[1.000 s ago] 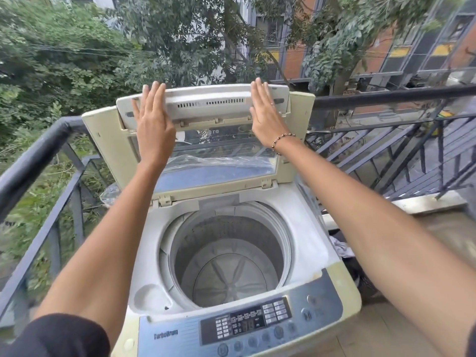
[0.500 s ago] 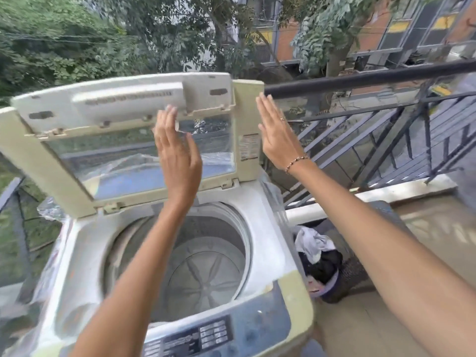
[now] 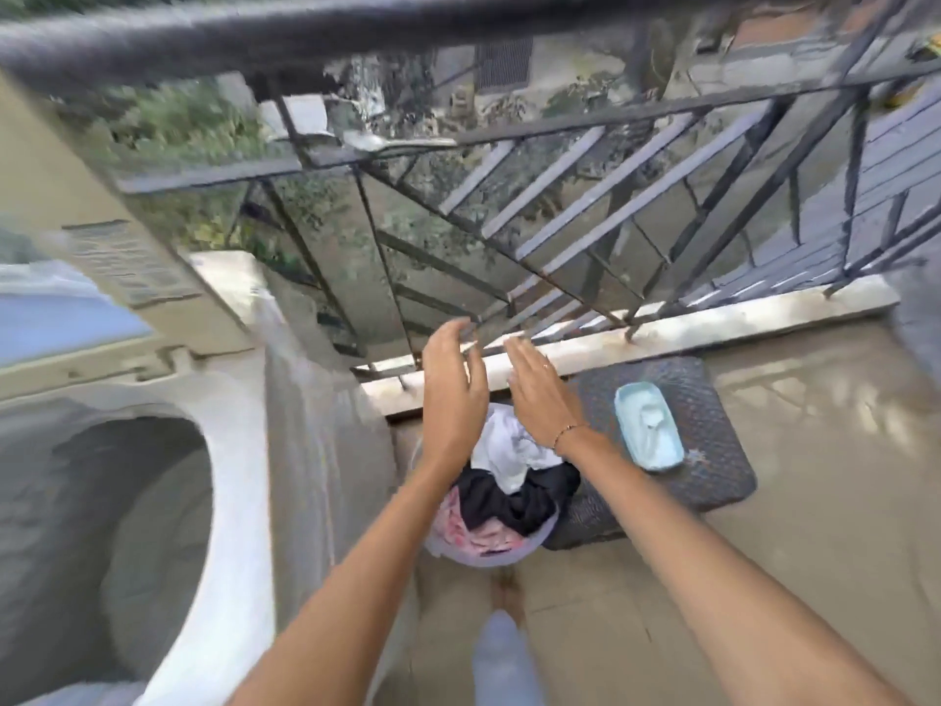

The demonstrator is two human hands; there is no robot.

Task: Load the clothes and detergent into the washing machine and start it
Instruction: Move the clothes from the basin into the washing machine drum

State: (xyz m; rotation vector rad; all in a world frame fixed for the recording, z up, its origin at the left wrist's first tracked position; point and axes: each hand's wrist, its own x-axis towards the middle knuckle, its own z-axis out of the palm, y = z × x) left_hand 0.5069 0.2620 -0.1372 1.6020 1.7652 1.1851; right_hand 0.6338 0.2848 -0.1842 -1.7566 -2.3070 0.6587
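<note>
The left hand [image 3: 453,394] and right hand [image 3: 542,397] hover, fingers [image 3: 519,356] open and empty, above the clothes [image 3: 501,453] heaped in a basket [image 3: 489,556] at the floor's railing edge; it sits just beside the open washing machine [image 3: 239,476], probably to keep carries short.

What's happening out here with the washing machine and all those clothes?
A person is getting laundry ready. The washing machine stands with its lid up, and no clothes show in the part of the drum that is visible. The left hand and the right hand reach, open, over the basket of clothes on the floor beside the machine, holding nothing yet. A pale blue tub sits on a dark stool next to the basket.
</note>
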